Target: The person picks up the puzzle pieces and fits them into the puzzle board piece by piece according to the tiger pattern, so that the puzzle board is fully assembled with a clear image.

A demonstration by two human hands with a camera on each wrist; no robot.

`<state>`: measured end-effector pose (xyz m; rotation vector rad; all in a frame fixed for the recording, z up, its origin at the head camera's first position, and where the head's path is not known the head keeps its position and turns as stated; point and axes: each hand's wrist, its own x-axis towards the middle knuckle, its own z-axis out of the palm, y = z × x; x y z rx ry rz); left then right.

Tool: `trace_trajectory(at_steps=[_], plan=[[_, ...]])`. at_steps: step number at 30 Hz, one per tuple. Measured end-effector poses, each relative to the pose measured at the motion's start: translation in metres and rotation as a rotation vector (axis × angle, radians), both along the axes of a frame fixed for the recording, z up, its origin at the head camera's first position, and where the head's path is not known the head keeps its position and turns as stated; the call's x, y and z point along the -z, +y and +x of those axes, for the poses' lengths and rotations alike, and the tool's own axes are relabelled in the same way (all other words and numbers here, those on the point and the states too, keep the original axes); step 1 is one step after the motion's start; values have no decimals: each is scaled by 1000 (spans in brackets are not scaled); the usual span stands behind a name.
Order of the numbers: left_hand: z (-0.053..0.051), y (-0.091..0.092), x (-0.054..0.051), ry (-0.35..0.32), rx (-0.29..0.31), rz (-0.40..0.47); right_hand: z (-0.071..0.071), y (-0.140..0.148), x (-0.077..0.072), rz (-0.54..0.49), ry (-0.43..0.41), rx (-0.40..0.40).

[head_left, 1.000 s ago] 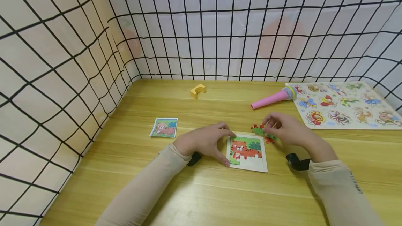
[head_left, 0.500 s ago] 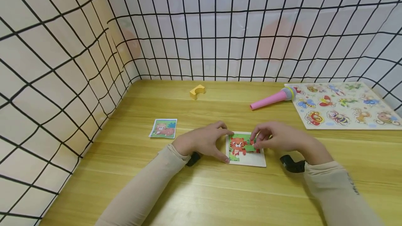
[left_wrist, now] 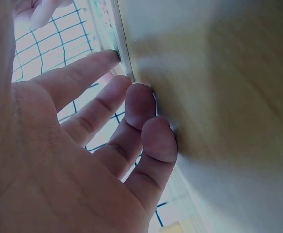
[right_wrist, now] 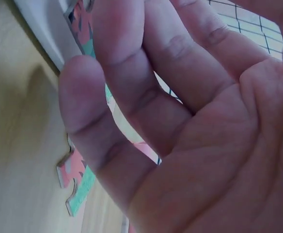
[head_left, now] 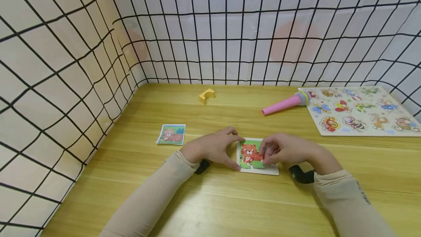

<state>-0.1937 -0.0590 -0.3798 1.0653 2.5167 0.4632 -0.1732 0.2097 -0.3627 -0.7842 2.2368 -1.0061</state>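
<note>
A tiger jigsaw puzzle (head_left: 248, 148) lies in a white square tray (head_left: 271, 171) in the head view. My left hand (head_left: 215, 148) touches the tray's left side, thumb at the near corner and index finger at the far one. Its other fingers rest on the tabletop in the left wrist view. Over the puzzle's lower right, my right hand (head_left: 289, 151) pinches a mostly green puzzle piece (head_left: 258, 164) at the tray's bottom row. Its fingers cover the puzzle's right part. A loose red and green piece (right_wrist: 76, 182) lies beside the tray in the right wrist view.
A small tiger picture card (head_left: 171, 134) lies to the left. Farther back are a yellow arched block (head_left: 207, 96) and a pink toy microphone (head_left: 285, 104), its head against a board of insect pictures (head_left: 361, 111). Black grid netting (head_left: 227, 39) encloses the table.
My right hand has carried a puzzle piece from the tabletop right of the tray onto the puzzle, then down to its bottom row. My left hand stays at the tray's left edge.
</note>
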Motion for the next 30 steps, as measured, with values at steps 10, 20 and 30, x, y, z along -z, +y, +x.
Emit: trace_trajectory(at_steps=[10, 20, 30], plan=[[0, 0, 0, -2, 5, 7, 1, -7, 3, 23, 12, -19], [0, 0, -1, -1, 6, 13, 4, -11, 2, 57, 126, -34], [0, 0, -2, -1, 11, 11, 4, -18, 7, 68, 174, -37]])
